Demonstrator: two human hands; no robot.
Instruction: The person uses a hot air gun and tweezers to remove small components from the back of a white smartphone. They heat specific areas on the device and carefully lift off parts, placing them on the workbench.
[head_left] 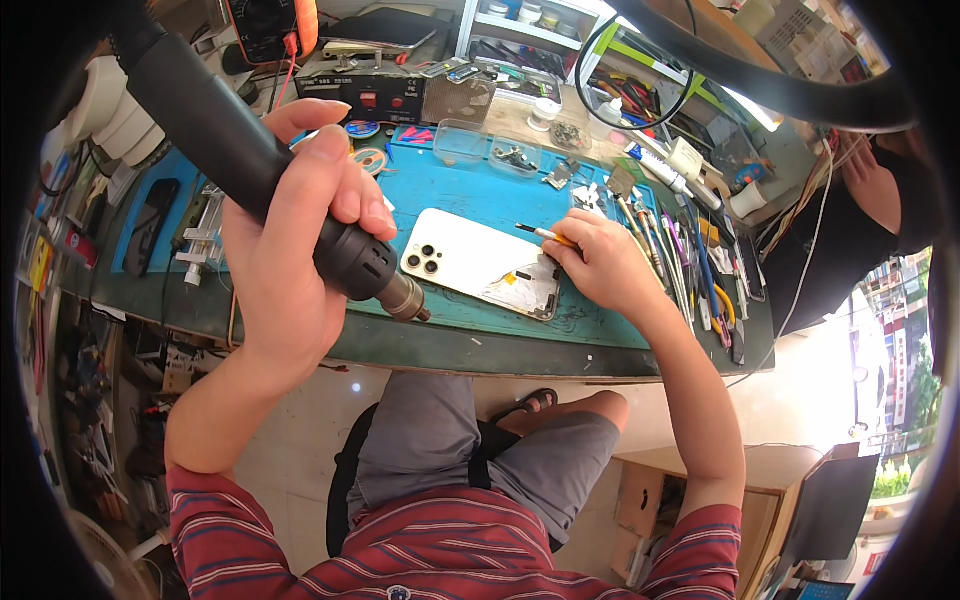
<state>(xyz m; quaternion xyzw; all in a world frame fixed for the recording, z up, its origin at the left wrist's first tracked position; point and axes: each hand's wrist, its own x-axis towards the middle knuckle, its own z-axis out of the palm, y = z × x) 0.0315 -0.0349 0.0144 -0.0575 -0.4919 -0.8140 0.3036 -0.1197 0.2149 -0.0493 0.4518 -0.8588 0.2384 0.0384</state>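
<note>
My left hand (300,220) is wrapped round the black handle of a hot air gun (345,258), raised above the bench. Its metal nozzle points down and right, beside the camera end of the phone. On the blue mat lies a white phone (455,250), back side up, with a camera cluster at its left. At the phone's right end part of the back cover is gone, baring a silvery inner surface (530,285). My right hand (600,260) is by that end, its fingers pinching a slim tool (545,234) with a yellowish shaft and a dark tip. The tool's exact kind is unclear.
Several tweezers and screwdrivers (690,260) lie right of the mat. Clear plastic trays (515,155) and a black station (365,95) stand behind. A dark phone (152,225) lies at the left. A black ring (800,95) overhangs the upper right; another person's arm (872,190) shows beyond.
</note>
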